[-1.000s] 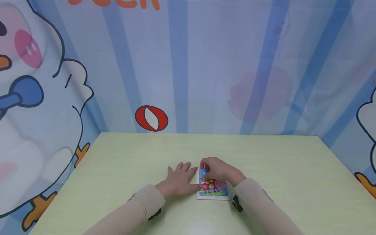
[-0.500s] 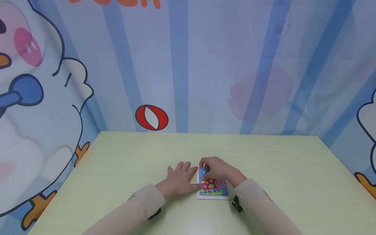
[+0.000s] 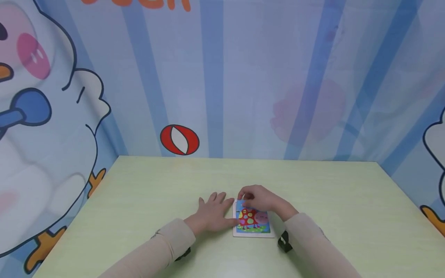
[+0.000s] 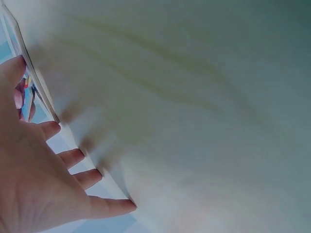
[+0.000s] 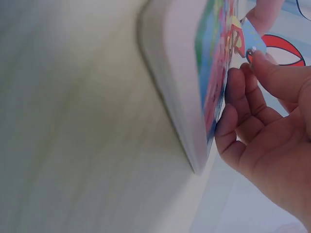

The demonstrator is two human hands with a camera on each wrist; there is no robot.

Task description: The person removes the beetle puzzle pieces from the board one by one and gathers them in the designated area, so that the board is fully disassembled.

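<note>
A small square picture puzzle lies on the table, with a pale frame around a red spotted ladybug on blue and green. My left hand is spread flat at its left side, thumb on the frame's edge and fingers on the tabletop. Over the puzzle's top part is my right hand. In the right wrist view its thumb and a finger pinch a blue, red and yellow puzzle piece, tilted up from the picture. The other fingers curl near the board's surface. The upper right of the picture is hidden under this hand.
The pale green table extends around the puzzle on all sides. Behind it hangs a striped blue cloth backdrop printed with cartoon figures and a red and white ball.
My right hand has shifted slightly to the right and its thumb has moved up, so more of the ladybug shows. The left hand keeps its place on the puzzle's left edge.
</note>
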